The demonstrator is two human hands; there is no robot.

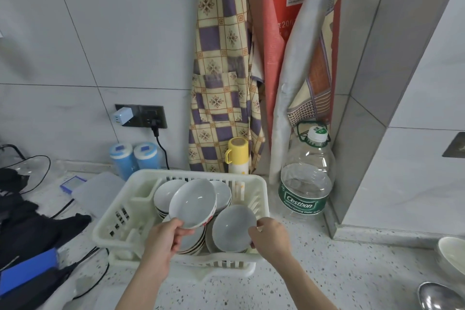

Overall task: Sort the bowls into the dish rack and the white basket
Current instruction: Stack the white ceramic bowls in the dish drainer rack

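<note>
Left hand (164, 235) pinches the near rim of a shallow white ceramic bowl with red edge pattern (192, 202), tilted above the stacked bowls. Right hand (270, 235) grips a smaller plain white bowl (232, 228) at its 3 o'clock rim, apparently to stand it upright. Both sit within the white slotted plastic dish rack (113, 224), crowded at centre; open room remains toward 9 o'clock. A clear water bottle (305, 178) stands just beside, at 2 o'clock.

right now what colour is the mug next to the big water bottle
Yellow, with a yellow handle; the mug sits upturned on a white flask. Head view.

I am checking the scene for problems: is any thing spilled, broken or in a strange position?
Nothing looks spilled or broken. The bowls in the white basket lean tilted in loose stacks, and each hand holds one bowl by its rim.
</note>
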